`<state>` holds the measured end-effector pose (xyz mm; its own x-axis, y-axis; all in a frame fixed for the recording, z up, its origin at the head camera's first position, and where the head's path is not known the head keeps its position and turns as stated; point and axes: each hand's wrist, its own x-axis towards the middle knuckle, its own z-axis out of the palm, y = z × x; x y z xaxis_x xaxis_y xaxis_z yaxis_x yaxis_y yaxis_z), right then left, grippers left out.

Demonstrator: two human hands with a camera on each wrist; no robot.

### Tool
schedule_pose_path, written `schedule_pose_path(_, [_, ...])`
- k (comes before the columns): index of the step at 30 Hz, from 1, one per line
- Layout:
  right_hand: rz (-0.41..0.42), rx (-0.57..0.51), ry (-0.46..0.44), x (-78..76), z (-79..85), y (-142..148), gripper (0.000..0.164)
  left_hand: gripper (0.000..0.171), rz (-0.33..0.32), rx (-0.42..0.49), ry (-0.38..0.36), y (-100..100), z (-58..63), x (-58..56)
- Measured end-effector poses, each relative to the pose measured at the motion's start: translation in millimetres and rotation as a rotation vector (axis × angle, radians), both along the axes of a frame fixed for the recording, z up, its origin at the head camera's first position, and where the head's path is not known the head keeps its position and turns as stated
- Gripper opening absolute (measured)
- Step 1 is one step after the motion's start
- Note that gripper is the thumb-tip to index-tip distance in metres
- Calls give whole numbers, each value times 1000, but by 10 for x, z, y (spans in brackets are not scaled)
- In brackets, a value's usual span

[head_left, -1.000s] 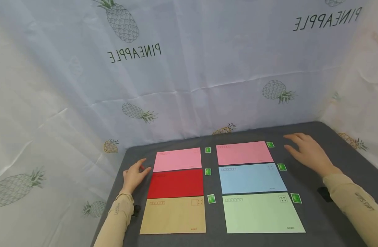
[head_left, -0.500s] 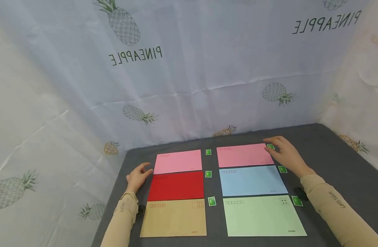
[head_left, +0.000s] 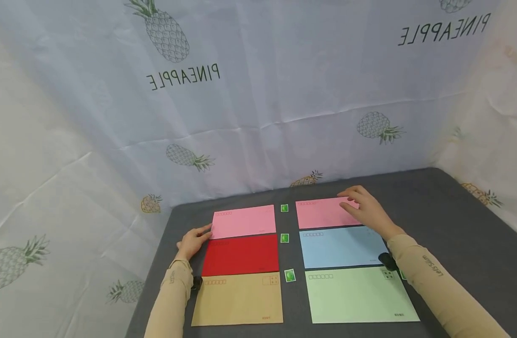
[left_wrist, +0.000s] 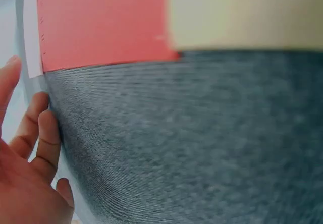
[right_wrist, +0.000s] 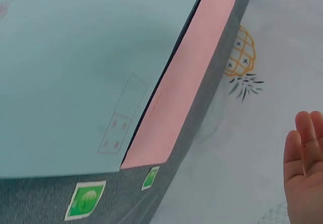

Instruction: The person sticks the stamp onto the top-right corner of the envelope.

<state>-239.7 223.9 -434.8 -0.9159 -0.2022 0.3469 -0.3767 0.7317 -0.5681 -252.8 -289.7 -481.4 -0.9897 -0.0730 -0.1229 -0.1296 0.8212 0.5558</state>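
Note:
My left hand (head_left: pixel 192 242) is at the left edge of the left pink envelope (head_left: pixel 243 221), fingertips meeting that edge in the head view; contact is unclear. Below that envelope lie a red envelope (head_left: pixel 241 255) and a tan envelope (head_left: pixel 237 299). Relaxed fingers on my right hand (head_left: pixel 367 210) hover over the right end of the other pink envelope (head_left: pixel 319 213), holding nothing. A blue envelope (head_left: pixel 340 249) and a light green envelope (head_left: pixel 357 298) lie nearer. Beside the blue envelope, the right wrist view shows a green stamp (right_wrist: pixel 86 200) and a farther stamp (right_wrist: pixel 150 178).
Between the two columns of envelopes lie a far stamp (head_left: pixel 285 208), a middle stamp (head_left: pixel 285 238) and a near stamp (head_left: pixel 290 275). The dark grey tabletop (head_left: pixel 444 211) ends at a pineapple-print curtain (head_left: pixel 258 94). My right sleeve covers most stamps on that side.
My right hand has moved left from beyond the envelopes to over the right pink envelope, its arm now covering the right-hand stamps. My left hand has shifted slightly right, to the left pink envelope's edge.

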Motion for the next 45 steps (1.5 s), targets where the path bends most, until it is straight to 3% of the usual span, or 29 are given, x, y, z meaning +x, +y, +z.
schedule_pose_path(13, [46,-60,-69,-207,-45,-309,33,43,14,-10,-81,26,106,-95])
schedule_pose_path(21, [104,-116,-171,-434,-156,-541,33,42,46,5,-57,-5,91,-90])
schedule_pose_path(26, [100,-173,-224,-516,-215,-646,36,42,63,26,-55,29,81,-89])
schedule_pose_path(32, [98,-239,-304,-603,-264,-749,41,42,88,43,-105,57,103,-92])
schedule_pose_path(40, [74,-342,-414,-757,-233,-963,42,43,100,73,-120,39,77,-151])
schedule_pose_path(45, [42,-372,-471,-795,-231,-1152,42,42,117,94,-128,69,80,-131])
